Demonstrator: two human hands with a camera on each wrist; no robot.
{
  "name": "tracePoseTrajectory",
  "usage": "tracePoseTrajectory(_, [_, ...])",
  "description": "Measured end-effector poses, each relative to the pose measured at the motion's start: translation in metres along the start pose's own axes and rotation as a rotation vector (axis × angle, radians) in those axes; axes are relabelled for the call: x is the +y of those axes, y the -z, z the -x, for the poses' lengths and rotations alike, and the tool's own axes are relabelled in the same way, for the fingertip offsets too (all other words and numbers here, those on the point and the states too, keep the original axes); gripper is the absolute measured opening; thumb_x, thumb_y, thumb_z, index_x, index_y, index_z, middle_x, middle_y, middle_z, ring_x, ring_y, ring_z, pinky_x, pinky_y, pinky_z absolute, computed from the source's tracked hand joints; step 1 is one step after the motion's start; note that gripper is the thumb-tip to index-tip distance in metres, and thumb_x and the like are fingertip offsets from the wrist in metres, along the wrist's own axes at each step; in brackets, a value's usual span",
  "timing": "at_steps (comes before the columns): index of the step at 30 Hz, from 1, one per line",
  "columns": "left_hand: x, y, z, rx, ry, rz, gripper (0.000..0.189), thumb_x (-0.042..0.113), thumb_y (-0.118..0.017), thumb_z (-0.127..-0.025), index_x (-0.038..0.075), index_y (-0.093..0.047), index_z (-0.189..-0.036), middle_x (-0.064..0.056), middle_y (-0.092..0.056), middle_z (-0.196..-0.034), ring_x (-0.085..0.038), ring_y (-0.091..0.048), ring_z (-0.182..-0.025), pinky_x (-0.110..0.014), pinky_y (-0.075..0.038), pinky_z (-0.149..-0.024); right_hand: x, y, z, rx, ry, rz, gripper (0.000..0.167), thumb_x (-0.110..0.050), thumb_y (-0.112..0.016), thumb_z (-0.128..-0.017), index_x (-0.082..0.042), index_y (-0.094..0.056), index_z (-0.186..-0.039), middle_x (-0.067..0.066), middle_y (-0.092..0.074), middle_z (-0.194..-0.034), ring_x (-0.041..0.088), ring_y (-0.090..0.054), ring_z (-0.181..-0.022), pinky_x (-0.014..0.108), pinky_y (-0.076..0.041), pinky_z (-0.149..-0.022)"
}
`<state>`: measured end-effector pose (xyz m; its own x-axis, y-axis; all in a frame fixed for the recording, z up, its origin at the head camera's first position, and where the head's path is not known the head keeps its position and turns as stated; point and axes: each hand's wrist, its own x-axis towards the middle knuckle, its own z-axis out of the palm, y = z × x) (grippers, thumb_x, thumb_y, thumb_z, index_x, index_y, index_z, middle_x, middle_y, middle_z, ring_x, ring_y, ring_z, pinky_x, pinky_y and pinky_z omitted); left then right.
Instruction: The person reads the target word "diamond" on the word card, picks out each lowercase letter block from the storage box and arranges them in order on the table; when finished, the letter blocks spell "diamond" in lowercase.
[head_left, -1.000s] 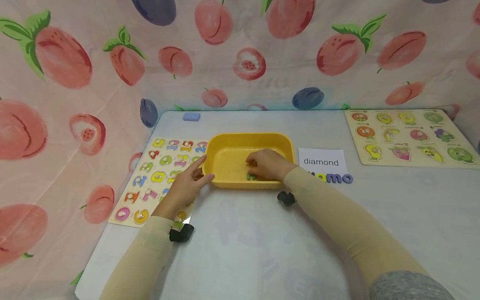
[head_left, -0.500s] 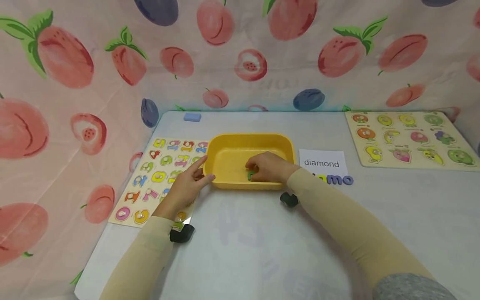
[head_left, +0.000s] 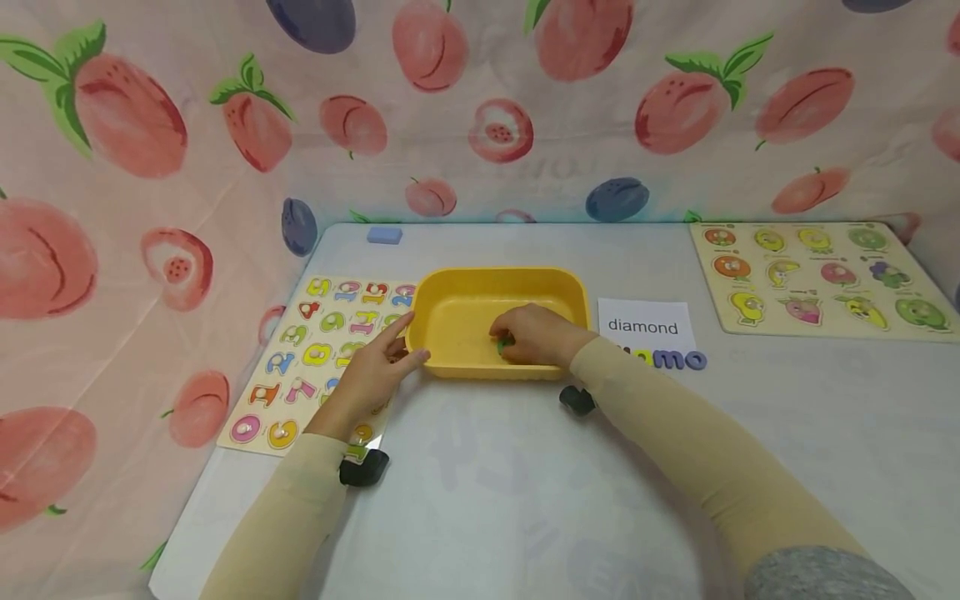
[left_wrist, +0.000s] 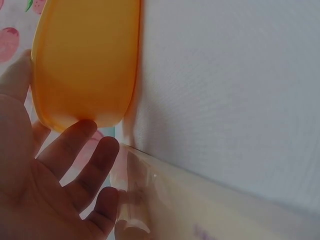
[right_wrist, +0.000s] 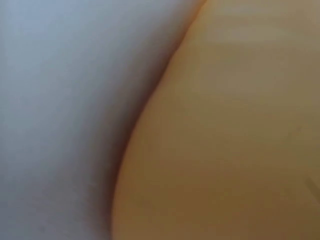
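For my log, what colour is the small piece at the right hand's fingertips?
Green; the small piece shows best in the head view.

Head view evenly lit, fairly sharp; left wrist dim; right wrist dim, tray (right_wrist: 225, 140) badly out of focus.

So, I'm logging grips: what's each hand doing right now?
Left hand: open, touching the end of the yellow tray.
Right hand: closed, pinching a small green piece inside the tray.
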<state>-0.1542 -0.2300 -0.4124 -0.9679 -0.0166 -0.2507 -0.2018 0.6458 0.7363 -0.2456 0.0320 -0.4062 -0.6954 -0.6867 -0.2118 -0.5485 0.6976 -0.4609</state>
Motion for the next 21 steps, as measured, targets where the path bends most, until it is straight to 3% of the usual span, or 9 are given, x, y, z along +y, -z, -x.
tracePoseTrajectory(6, [-0.0002, 0.0003, 0.0009, -0.001, -0.008, -0.003, 0.075, 0.049, -0.067, -0.094, 0.043, -0.027, -0.158, -0.014, -0.05, -0.148, -0.03, -0.048, -0.134, -0.055, -0.034, -0.112, 0.0003, -0.0004, 0.0019, 0.042, -0.005, -0.046, 0.033, -0.016, -0.069, -0.094, -0.006, -0.068, -0.125, 0.003, -0.065, -0.104, 0.023, -0.057, -0.096, 0.035, -0.048, -0.098])
tracePoseTrajectory(13, [-0.0003, 0.0, 0.001, -0.003, -0.01, -0.002, 0.077, 0.05, -0.067, -0.093, 0.042, -0.027, -0.158, -0.014, -0.049, -0.149, -0.03, -0.048, -0.134, -0.054, -0.034, -0.112, 0.0011, -0.0015, 0.0004, 0.021, 0.026, 0.004, 0.036, -0.015, -0.071, -0.092, -0.005, -0.068, -0.127, 0.006, -0.067, -0.12, 0.023, -0.058, -0.103, 0.037, -0.045, -0.104])
tracePoseTrajectory(21, [-0.001, -0.0006, 0.0003, -0.002, 0.0, 0.001, 0.076, 0.05, -0.067, -0.093, 0.045, -0.026, -0.157, -0.014, -0.049, -0.149, -0.03, -0.048, -0.134, -0.055, -0.034, -0.112, 0.0012, -0.0023, 0.0008, 0.031, 0.078, 0.068, 0.031, -0.014, -0.07, -0.093, -0.003, -0.07, -0.122, 0.008, -0.069, -0.119, 0.024, -0.061, -0.103, 0.037, -0.045, -0.104])
